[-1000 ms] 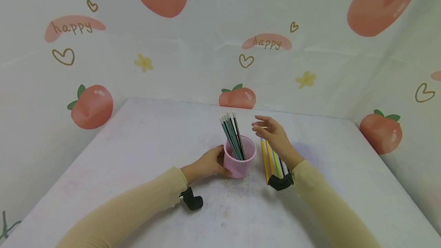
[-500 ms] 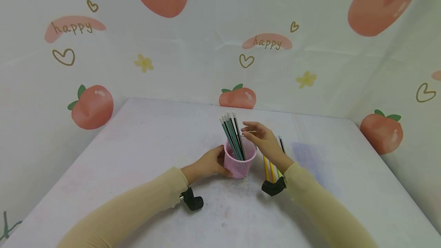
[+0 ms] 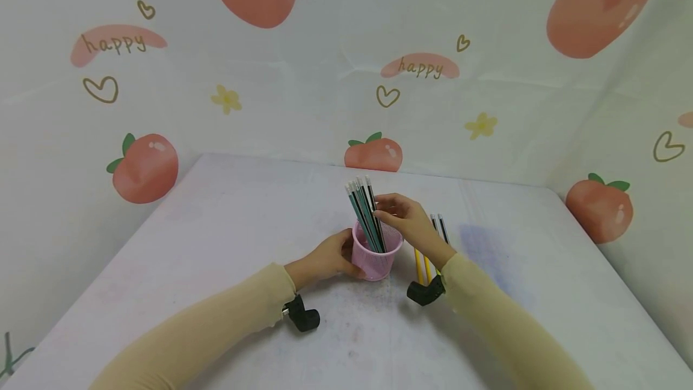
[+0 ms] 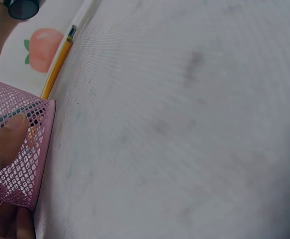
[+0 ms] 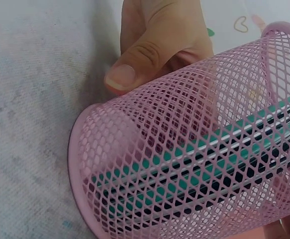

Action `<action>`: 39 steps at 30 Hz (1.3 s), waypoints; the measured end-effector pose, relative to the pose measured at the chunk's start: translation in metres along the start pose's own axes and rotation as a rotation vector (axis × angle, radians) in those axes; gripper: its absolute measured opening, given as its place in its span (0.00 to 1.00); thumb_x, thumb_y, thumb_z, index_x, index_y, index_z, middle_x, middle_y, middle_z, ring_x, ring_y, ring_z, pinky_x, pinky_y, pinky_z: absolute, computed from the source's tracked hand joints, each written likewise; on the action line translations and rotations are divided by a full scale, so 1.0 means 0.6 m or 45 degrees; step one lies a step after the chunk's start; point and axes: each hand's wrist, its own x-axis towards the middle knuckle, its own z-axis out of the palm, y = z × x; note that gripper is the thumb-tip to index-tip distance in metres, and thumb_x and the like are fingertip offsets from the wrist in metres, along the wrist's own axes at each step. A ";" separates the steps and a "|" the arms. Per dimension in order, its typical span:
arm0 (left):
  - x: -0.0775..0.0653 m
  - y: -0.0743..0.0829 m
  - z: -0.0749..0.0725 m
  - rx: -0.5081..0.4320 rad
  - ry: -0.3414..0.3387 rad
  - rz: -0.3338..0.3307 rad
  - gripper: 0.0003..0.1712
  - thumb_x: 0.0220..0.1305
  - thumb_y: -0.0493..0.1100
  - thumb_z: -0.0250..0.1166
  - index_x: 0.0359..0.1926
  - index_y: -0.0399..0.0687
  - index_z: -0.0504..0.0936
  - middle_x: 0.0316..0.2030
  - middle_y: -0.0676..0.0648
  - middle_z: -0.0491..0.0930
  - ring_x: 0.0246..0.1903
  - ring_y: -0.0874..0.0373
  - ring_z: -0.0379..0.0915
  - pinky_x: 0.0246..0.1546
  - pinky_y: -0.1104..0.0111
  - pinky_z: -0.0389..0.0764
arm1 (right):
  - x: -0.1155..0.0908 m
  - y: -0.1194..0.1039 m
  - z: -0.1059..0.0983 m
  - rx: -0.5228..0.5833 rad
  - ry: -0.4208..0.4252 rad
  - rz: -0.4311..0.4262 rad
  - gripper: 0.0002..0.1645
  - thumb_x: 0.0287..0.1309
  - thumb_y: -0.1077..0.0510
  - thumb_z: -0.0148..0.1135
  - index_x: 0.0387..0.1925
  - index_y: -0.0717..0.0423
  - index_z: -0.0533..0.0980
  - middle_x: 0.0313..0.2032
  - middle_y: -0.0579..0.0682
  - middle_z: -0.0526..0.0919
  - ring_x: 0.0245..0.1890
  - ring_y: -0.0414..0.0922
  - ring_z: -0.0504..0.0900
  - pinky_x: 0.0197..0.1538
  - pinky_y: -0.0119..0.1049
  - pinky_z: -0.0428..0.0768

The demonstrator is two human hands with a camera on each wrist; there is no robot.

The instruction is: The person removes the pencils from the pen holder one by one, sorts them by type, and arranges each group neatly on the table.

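A pink mesh pen cup (image 3: 373,265) stands upright on the table, gripped at its left side by my left hand (image 3: 327,257). The left thumb (image 5: 140,57) lies along the cup's wall in the right wrist view. Several green and black striped pencils (image 3: 364,209) with white ends lean leftward inside the cup. My right hand (image 3: 408,221) is above the cup's right rim, fingers slightly bent, its fingertips at the rightmost black pencil. Some space shows between thumb and forefinger. Through the mesh, the pencils (image 5: 194,169) appear as green and black bands.
Right of the cup lie loose pencils: yellow ones (image 3: 418,266) and dark ones with pale ends (image 3: 444,230), partly hidden by my right forearm. The white table (image 3: 260,197) meets a fruit-patterned backdrop (image 3: 303,113) behind. A black wrist camera (image 3: 425,292) hangs below my right wrist.
My right hand has moved left from above the loose pencils to the pencils in the cup. The left hand and cup have stayed put.
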 end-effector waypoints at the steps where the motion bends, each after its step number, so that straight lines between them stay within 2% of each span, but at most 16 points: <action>1: 0.000 0.000 0.000 0.002 -0.001 0.001 0.51 0.43 0.32 0.76 0.69 0.36 0.61 0.63 0.40 0.71 0.64 0.47 0.67 0.67 0.54 0.66 | 0.001 0.000 0.000 -0.005 0.001 0.001 0.23 0.63 0.55 0.62 0.58 0.56 0.74 0.50 0.58 0.82 0.51 0.52 0.81 0.59 0.48 0.77; 8: 0.000 0.001 -0.001 0.032 -0.011 0.044 0.50 0.43 0.32 0.76 0.68 0.35 0.61 0.63 0.39 0.71 0.64 0.47 0.67 0.67 0.53 0.66 | 0.005 -0.002 0.001 -0.016 -0.001 -0.015 0.21 0.62 0.58 0.62 0.56 0.58 0.75 0.49 0.58 0.82 0.48 0.51 0.82 0.56 0.46 0.79; 19: 0.002 0.002 -0.001 0.057 -0.003 0.025 0.51 0.43 0.32 0.76 0.68 0.35 0.61 0.62 0.39 0.72 0.64 0.46 0.67 0.67 0.53 0.65 | 0.005 -0.007 -0.006 -0.037 0.055 -0.029 0.20 0.60 0.59 0.64 0.54 0.58 0.76 0.46 0.56 0.82 0.43 0.46 0.82 0.48 0.32 0.81; 29: 0.000 0.004 0.000 0.031 -0.007 0.000 0.51 0.44 0.32 0.76 0.69 0.36 0.60 0.64 0.39 0.70 0.65 0.46 0.65 0.68 0.53 0.65 | 0.006 -0.014 -0.021 0.002 0.123 -0.082 0.18 0.60 0.61 0.64 0.52 0.61 0.76 0.44 0.56 0.80 0.39 0.40 0.82 0.44 0.27 0.80; 33: 0.001 0.003 0.000 0.029 -0.011 0.001 0.52 0.44 0.32 0.76 0.69 0.36 0.59 0.64 0.39 0.70 0.65 0.46 0.65 0.68 0.53 0.65 | 0.006 -0.017 -0.026 0.086 0.134 -0.111 0.18 0.60 0.63 0.63 0.51 0.65 0.74 0.43 0.54 0.79 0.39 0.37 0.81 0.46 0.29 0.82; 39: 0.003 -0.002 0.000 0.025 -0.013 0.019 0.52 0.43 0.31 0.76 0.69 0.35 0.60 0.63 0.39 0.71 0.64 0.46 0.66 0.67 0.53 0.65 | 0.005 -0.021 -0.036 0.227 0.169 -0.156 0.19 0.60 0.64 0.63 0.51 0.68 0.72 0.39 0.45 0.79 0.38 0.35 0.82 0.45 0.31 0.84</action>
